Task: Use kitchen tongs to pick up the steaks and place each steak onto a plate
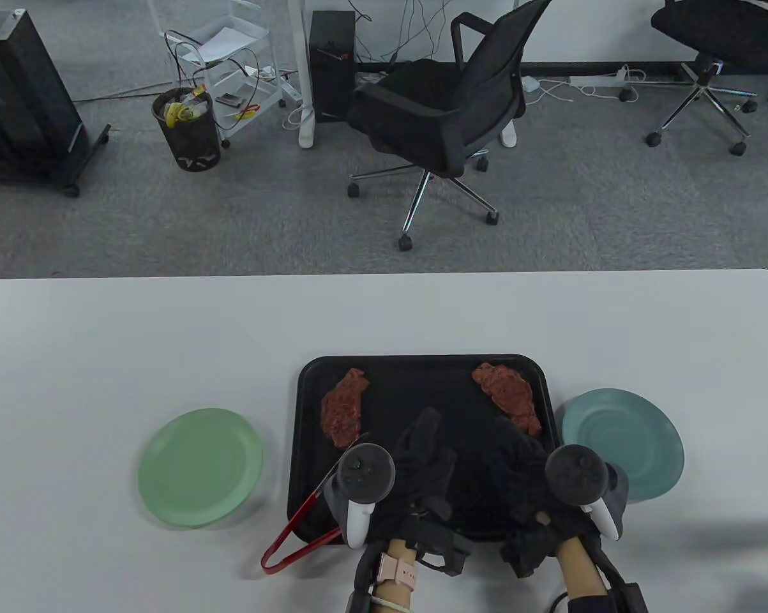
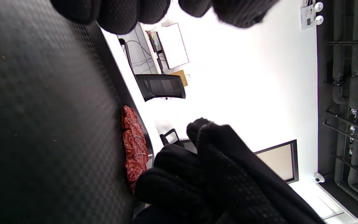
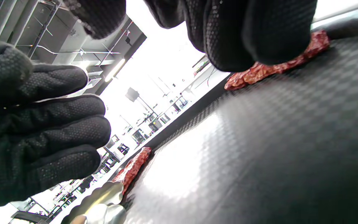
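Two reddish-brown steaks lie on a black tray (image 1: 422,373): the left steak (image 1: 344,408) and the right steak (image 1: 508,396). Red tongs (image 1: 301,517) lie across the tray's front-left edge, tips towards the left steak, partly hidden under the left tracker. My left hand (image 1: 425,447) hovers over the tray's middle with straight fingers and holds nothing. My right hand (image 1: 518,460) hovers beside it, just short of the right steak, also holding nothing. In the right wrist view my right fingers (image 3: 244,31) hang above the right steak (image 3: 275,67), and the tongs' metal tip (image 3: 104,199) shows by the left steak (image 3: 132,168).
A green plate (image 1: 198,469) sits left of the tray and a teal plate (image 1: 626,440) right of it, both bare. Bare white table (image 1: 135,332) lies behind and to both sides. An office chair (image 1: 447,115) stands on the floor beyond the table.
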